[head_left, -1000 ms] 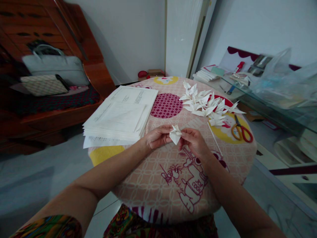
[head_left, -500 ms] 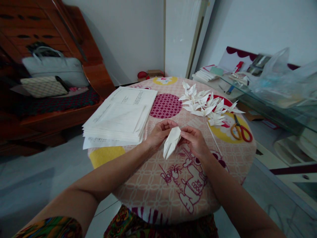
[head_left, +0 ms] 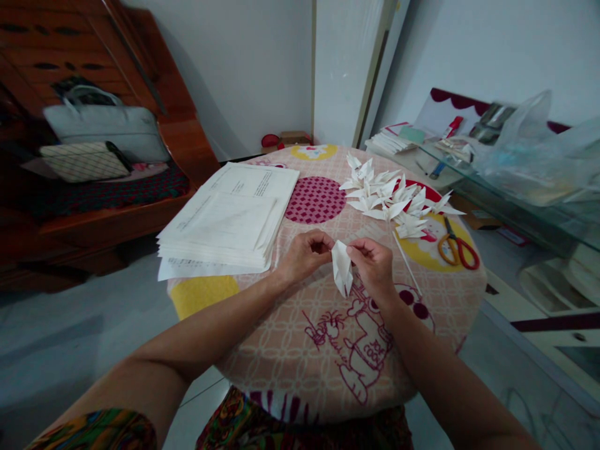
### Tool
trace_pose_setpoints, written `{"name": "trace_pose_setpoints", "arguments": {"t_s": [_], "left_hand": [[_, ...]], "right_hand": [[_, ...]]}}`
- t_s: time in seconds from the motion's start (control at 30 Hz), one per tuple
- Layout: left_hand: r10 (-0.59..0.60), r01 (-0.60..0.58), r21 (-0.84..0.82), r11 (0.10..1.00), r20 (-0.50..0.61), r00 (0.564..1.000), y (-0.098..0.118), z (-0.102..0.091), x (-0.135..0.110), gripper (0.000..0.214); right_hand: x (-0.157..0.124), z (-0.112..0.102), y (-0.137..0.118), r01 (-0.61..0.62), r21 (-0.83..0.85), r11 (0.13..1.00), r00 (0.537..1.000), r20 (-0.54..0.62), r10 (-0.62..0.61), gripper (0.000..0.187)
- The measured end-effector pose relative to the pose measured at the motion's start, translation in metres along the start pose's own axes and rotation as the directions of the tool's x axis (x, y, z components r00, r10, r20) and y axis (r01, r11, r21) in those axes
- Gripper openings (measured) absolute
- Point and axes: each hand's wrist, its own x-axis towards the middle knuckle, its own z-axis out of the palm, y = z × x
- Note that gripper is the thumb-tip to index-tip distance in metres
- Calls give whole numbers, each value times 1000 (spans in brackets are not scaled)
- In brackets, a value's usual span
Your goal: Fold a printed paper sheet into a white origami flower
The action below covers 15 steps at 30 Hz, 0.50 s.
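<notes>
A small folded white paper piece (head_left: 342, 269) hangs point-down between my two hands, just above the patterned round table (head_left: 281, 350). My left hand (head_left: 304, 253) is curled, its fingertips pinching the top left of the paper. Pinching the top right edge is my right hand (head_left: 375, 265), fingers closed. Beyond the hands lies a heap of several finished white paper folds (head_left: 391, 199). A thick stack of printed sheets (head_left: 229, 219) rests on the table's left side.
Orange-handled scissors (head_left: 454, 245) lie at the table's right edge, and a thin white stick (head_left: 407, 264) lies near my right hand. A glass shelf with plastic bags (head_left: 529, 156) stands to the right. Bags sit on a wooden bench (head_left: 103, 134) at left.
The paper was a small bunched fold one second ago, then stretched out long and slanting left; now it hangs shorter and vertical. Both hands shifted slightly right and kept hold.
</notes>
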Motion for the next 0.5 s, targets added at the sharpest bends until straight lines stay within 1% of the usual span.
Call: {"name": "trace_pose_setpoints", "arguments": {"t_s": [0.1, 0.17, 0.23, 0.33, 0.4, 0.5], "left_hand": [[71, -65, 134, 989, -42, 997, 11, -1, -4, 5], [89, -81, 143, 987, -52, 995, 17, -1, -6, 9], [39, -36, 64, 997, -32, 999, 20, 1, -7, 12], [-43, 43, -132, 990, -2, 999, 17, 4, -5, 24], [-56, 52, -215, 975, -16, 998, 14, 5, -4, 28], [-66, 51, -269, 962, -47, 997, 13, 4, -2, 29]], "right_hand": [[-1, -2, -4, 59, -41, 997, 998, -21, -60, 12], [-3, -3, -7, 79, -54, 995, 995, -50, -82, 12], [-4, -4, -11, 97, -60, 993, 993, -61, -101, 11], [-7, -3, -17, 110, -42, 993, 994, -10, -111, 11], [-8, -2, -19, 92, -13, 996, 995, 30, -92, 11], [-9, 0, -21, 69, 32, 997, 995, 65, -71, 11]]}}
